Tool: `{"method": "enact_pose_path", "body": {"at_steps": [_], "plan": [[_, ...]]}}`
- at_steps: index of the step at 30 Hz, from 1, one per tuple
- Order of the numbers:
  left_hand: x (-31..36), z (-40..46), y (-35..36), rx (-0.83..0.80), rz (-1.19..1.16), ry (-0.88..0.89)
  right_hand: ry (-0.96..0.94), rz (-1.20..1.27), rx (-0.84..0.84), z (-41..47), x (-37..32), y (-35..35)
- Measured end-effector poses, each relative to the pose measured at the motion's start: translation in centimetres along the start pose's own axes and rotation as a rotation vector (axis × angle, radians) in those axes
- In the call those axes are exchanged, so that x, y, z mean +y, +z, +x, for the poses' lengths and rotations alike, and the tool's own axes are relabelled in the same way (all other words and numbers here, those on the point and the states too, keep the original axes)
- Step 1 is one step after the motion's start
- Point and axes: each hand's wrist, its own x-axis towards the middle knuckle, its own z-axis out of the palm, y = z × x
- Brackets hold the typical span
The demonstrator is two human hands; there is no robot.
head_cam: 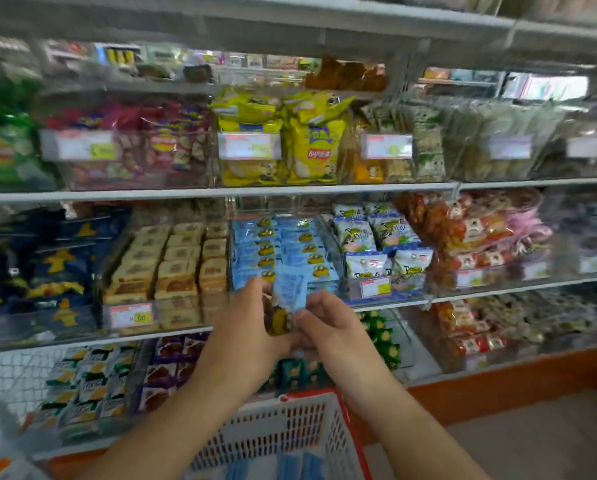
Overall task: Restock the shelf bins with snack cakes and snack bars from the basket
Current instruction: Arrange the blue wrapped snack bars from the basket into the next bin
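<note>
Motion blur smeared the shelf labels, and the white plastic basket with red rim [290,441] was cut off at the bottom edge. Both forearms reached up from below. The left hand [247,327] and right hand [328,327] together pinched a light-blue snack-cake packet [290,294], fingers curled around its lower half, just before the clear bin of matching blue packets [276,251].

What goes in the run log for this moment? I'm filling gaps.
step: stocking | left hand: holds blue packs | right hand: holds same packs | target: blue-pack bin, middle shelf | basket: below hands
</note>
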Motion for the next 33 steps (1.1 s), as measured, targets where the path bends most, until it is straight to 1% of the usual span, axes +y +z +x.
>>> {"method": "enact_pose_path", "body": {"at_steps": [3,5,6,7,9,11,12,14,15,17,19,22,25,27,28,30,31,33], "plan": [[0.5,-0.2,0.6,-0.022,-0.137,-0.019,-0.007,-0.058,0.042,0.8,0.0,-0.7],[0.3,-0.1,0.4,-0.034,-0.160,-0.025,-0.034,-0.140,0.066,1.0,-0.5,-1.5],[0.1,0.1,0.1,-0.034,-0.130,-0.004,-0.062,-0.202,0.083,1.0,-0.9,-2.2],[0.0,0.2,-0.3,-0.041,-0.066,0.040,-0.090,-0.256,0.090,1.0,-1.2,-2.7],[0.4,0.5,-1.2,-0.077,0.146,0.166,-0.131,-0.334,0.060,1.0,-1.9,-3.4],[1.0,1.0,-1.8,-0.175,0.355,0.282,-0.135,-0.394,0.000,1.0,-2.4,-3.6],[1.4,1.3,-2.0,-0.227,0.423,0.304,-0.138,-0.425,-0.030,1.2,-2.5,-3.7],[1.9,1.9,-2.1,-0.280,0.474,0.273,-0.134,-0.474,-0.048,1.9,-2.6,-3.8],[1.9,2.4,-2.2,-0.287,0.479,0.240,-0.116,-0.458,-0.048,2.3,-2.6,-4.0],[1.9,3.6,-2.1,-0.270,0.478,0.192,-0.068,-0.347,-0.075,3.1,-2.6,-4.4],[1.7,4.9,-1.8,-0.235,0.466,0.149,-0.067,-0.341,-0.099,4.1,-2.5,-4.8],[1.4,7.2,-0.7,-0.244,0.491,0.167,-0.085,-0.356,-0.072,6.0,-2.3,-5.3],[0.9,10.8,1.1,-0.274,0.545,0.191,-0.037,-0.296,-0.072,8.9,-2.1,-5.8],[0.2,13.9,2.2,-0.292,0.572,0.164,0.000,-0.307,-0.005,11.4,-1.5,-6.3],[-0.2,15.6,2.8,-0.292,0.585,0.152,-0.003,-0.384,0.075,12.8,-1.2,-6.7],[-1.2,19.2,3.9,-0.262,0.619,0.139,-0.058,-0.644,0.260,15.6,-0.3,-7.5],[-1.7,21.0,4.5,-0.239,0.642,0.125,-0.080,-0.764,0.300,16.8,0.4,-7.9],[-2.4,24.5,5.9,-0.212,0.696,0.095,-0.059,-0.940,0.288,18.6,1.5,-8.1]]}}
